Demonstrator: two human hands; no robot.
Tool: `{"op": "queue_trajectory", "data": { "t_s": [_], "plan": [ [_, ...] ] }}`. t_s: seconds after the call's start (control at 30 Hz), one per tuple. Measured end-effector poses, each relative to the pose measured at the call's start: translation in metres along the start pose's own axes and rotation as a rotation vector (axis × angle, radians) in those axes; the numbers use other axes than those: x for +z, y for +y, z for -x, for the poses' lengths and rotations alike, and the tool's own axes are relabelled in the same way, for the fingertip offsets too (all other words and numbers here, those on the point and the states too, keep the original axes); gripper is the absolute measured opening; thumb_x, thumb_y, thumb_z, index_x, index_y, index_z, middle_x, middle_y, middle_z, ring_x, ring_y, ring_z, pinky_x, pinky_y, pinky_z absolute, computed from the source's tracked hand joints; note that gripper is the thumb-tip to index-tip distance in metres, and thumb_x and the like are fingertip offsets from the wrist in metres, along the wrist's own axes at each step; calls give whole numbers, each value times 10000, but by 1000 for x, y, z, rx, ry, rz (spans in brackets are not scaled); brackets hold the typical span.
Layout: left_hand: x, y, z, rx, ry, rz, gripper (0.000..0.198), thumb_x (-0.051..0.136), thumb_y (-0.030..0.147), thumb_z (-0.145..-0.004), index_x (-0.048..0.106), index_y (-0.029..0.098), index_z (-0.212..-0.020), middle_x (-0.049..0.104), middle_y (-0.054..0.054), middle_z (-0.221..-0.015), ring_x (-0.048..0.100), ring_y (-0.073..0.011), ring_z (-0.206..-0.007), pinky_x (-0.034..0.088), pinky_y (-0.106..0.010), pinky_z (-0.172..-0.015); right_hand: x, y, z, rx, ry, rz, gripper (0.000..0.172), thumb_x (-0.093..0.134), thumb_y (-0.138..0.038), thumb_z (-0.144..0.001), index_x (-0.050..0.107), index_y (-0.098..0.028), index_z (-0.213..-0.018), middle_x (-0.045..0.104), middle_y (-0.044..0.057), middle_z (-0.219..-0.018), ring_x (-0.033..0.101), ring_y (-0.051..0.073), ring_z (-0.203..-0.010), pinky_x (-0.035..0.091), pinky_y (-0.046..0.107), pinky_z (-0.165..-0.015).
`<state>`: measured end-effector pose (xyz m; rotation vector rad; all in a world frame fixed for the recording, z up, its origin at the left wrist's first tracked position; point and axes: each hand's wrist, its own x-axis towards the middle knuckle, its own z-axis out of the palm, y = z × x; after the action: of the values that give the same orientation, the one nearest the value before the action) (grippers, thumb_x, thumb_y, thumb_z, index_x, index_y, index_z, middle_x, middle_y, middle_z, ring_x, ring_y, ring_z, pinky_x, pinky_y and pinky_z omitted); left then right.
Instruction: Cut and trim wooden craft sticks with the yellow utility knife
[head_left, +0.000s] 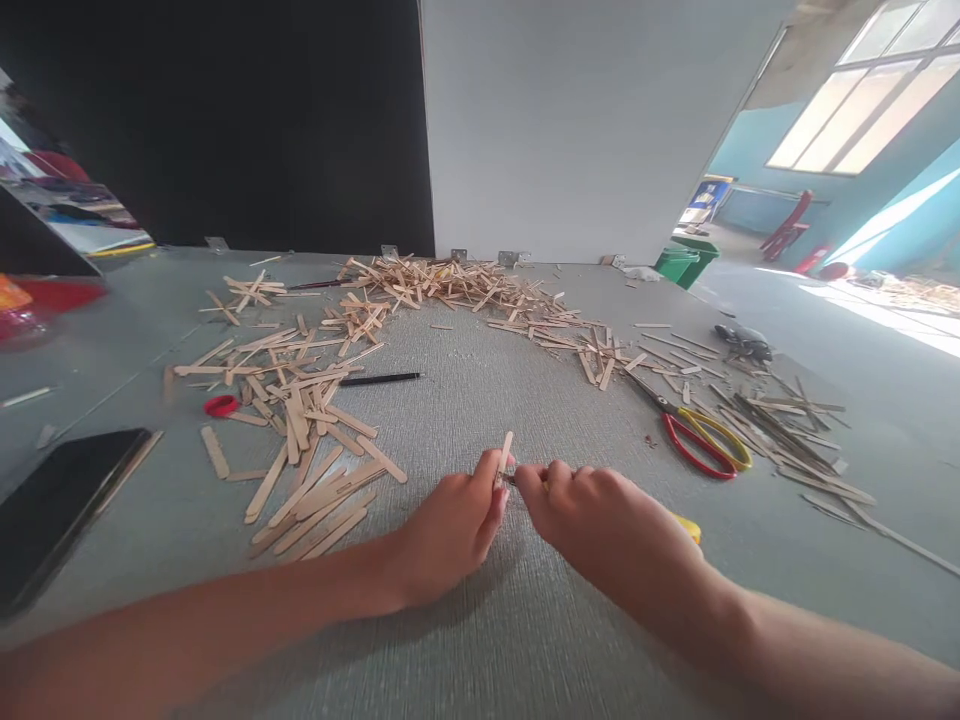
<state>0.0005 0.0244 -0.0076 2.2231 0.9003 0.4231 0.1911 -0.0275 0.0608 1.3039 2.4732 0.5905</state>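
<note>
My left hand is closed around a wooden craft stick, whose rounded upper end sticks up above the fingers. In my right hand is a yellow utility knife, mostly hidden by the fist. Its dark metal front end meets the stick, or comes very near it, between the two hands. Loose craft sticks lie to the left of my left hand. Scissors with one red and one yellow handle rest beyond my right hand.
More sticks are heaped along the back, below a black and grey upright panel. A black pencil, a red ring and a dark phone lie leftward. Thin strips and a black object are at right.
</note>
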Motion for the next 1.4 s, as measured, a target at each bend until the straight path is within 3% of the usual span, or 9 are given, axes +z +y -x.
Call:
{"op": "queue_trajectory", "data": {
  "t_s": [0.17,0.33,0.43,0.53,0.63,0.73,0.87,1.1,1.4],
  "plan": [
    [0,-2,1,-25,-11,33,361,273,329,-1091,458,141,-1338,537,59,-645,477,-156,-516,358,-287,-558,6,13,-3,-55,-23,-145,163,592,-113,-1011,655,-199,-1135,730,-20,-717,709,180,-596,315,356,-477],
    [-3,-1,-1,15,-37,60,312,290,305,-1086,482,145,-1272,568,46,-637,527,-168,-535,369,-299,-576,7,-5,1,-4,104,40,316,524,36,-915,676,-149,-1121,694,17,-772,641,165,-589,307,360,-433],
    [-6,-1,-1,31,-44,80,303,314,311,-1091,482,146,-1281,581,46,-643,533,-162,-532,371,-288,-566,7,-6,3,-28,82,-16,317,541,54,-881,674,-136,-1098,694,19,-786,648,170,-569,281,374,-435],
    [-8,-1,-1,46,-50,77,312,324,310,-1101,480,153,-1321,595,47,-665,535,-153,-546,390,-283,-592,9,11,1,-63,43,-159,235,591,-6,-940,663,-154,-1108,690,-5,-734,631,159,-527,232,356,-455],
    [-12,1,0,47,-69,107,331,330,314,-1109,470,150,-1360,594,51,-679,523,-145,-558,409,-282,-623,12,29,-3,-78,9,-360,107,568,-175,-1056,674,-178,-1065,664,-6,-702,571,137,-493,189,326,-461],
    [-15,4,0,40,-86,192,318,374,318,-1094,474,152,-1347,579,54,-671,504,-142,-567,395,-265,-595,19,41,-8,-58,-52,-646,264,462,-283,-1118,684,-183,-1017,670,18,-769,580,131,-564,262,278,-500],
    [-16,6,0,9,-86,249,212,420,312,-1074,507,180,-1216,550,61,-657,467,-131,-555,352,-249,-558,31,49,-15,-136,-81,-947,337,401,-320,-1128,647,-188,-940,639,11,-767,602,163,-747,376,264,-648],
    [-19,8,1,-24,-109,293,178,426,348,-1088,490,192,-1144,569,54,-673,494,-127,-576,373,-253,-585,40,56,-24,-182,-156,-1191,328,405,-333,-1092,521,-206,-813,554,-17,-754,491,125,-654,363,264,-635],
    [-17,5,-1,-84,-121,442,234,396,441,-1106,424,219,-1172,558,70,-683,455,-86,-434,348,-199,-432,56,49,-25,-106,-257,-1526,387,419,-463,-1089,493,-209,-807,522,-43,-626,433,94,-525,342,233,-512]
  ]
}}
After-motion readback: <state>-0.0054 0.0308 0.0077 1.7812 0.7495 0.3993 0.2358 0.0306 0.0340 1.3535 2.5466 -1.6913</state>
